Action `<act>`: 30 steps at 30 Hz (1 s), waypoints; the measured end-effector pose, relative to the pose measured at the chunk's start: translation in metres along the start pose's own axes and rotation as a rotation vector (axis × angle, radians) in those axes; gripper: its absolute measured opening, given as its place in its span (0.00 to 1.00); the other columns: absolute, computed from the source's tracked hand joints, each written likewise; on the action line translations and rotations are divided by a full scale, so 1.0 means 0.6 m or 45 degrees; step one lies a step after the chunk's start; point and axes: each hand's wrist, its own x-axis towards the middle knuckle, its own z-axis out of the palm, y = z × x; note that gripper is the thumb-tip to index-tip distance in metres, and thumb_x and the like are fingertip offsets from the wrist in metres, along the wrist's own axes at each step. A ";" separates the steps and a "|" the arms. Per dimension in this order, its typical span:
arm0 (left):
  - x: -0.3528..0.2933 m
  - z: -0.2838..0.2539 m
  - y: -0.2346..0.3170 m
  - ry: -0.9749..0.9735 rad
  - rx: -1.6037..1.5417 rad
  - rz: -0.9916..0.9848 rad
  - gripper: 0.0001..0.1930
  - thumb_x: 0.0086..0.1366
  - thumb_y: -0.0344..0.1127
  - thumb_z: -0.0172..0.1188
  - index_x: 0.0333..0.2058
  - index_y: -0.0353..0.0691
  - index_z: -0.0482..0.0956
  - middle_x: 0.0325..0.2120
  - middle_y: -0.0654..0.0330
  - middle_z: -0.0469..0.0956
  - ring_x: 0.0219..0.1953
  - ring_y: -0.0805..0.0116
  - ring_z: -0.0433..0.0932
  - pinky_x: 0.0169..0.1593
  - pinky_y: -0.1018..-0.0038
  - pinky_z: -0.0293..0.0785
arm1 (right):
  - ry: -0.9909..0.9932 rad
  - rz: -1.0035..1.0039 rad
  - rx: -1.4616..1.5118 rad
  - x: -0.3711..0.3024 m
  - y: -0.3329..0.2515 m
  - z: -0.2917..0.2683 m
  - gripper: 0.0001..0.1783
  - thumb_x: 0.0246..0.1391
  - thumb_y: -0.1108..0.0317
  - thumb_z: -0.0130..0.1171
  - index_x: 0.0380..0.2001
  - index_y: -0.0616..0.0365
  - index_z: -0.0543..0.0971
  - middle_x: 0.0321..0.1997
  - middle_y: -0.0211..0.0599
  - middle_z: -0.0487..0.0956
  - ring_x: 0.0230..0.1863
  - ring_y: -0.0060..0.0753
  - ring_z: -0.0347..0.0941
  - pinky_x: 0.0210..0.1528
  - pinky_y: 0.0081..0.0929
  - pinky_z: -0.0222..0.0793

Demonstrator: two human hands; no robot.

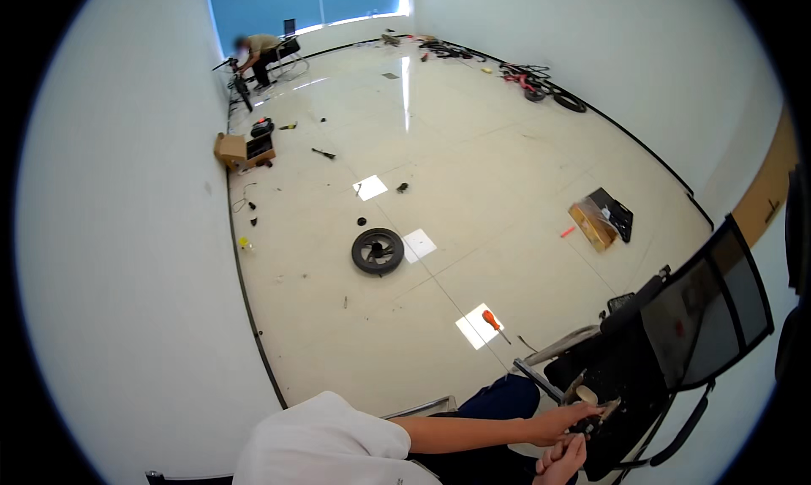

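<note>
My left hand (pixel 564 422) reaches over the black seat (pixel 629 367) of a mesh-backed chair on the right. Its fingers are drawn together at the small pieces on the seat, and what they pinch is too small to make out. Just below it is my right hand (pixel 561 463), its fingers curled closed; anything inside them is hidden. Beside my left fingertips lie a pale round piece (pixel 586 394) and a thin tan piece (pixel 610 409). Small light bits are scattered around them on the seat.
An orange-handled screwdriver (pixel 491 319) lies on a white sheet ahead. Farther off are a small black wheel (pixel 378 252), an opened cardboard box (pixel 593 225) by a black case (pixel 617 215), and bike parts (pixel 528 83) along the right wall. A person (pixel 260 52) bends over a bike (pixel 240 86) at the far left.
</note>
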 end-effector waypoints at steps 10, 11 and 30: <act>-0.009 -0.014 0.020 -0.092 -0.049 0.206 0.41 0.55 0.35 0.64 0.65 0.38 0.53 0.59 0.46 0.59 0.59 0.52 0.64 0.62 0.63 0.61 | -0.047 0.103 -0.137 -0.002 0.002 -0.078 0.16 0.69 0.56 0.40 0.28 0.49 0.66 0.13 0.20 0.54 0.06 0.15 0.46 0.05 0.19 0.40; 0.001 -0.012 -0.007 -0.122 -0.076 0.099 0.43 0.53 0.37 0.67 0.64 0.37 0.54 0.59 0.46 0.60 0.62 0.53 0.62 0.64 0.63 0.58 | -0.098 0.086 -0.058 0.015 0.006 -0.081 0.14 0.68 0.57 0.43 0.30 0.51 0.69 0.13 0.19 0.58 0.06 0.14 0.50 0.06 0.16 0.45; 0.117 0.058 0.052 0.201 0.235 0.010 0.29 0.50 0.28 0.67 0.47 0.35 0.60 0.44 0.48 0.69 0.46 0.56 0.74 0.51 0.67 0.69 | -0.172 -0.172 -0.186 0.023 -0.055 -0.142 0.13 0.65 0.64 0.47 0.31 0.62 0.73 0.14 0.20 0.61 0.12 0.12 0.52 0.13 0.17 0.49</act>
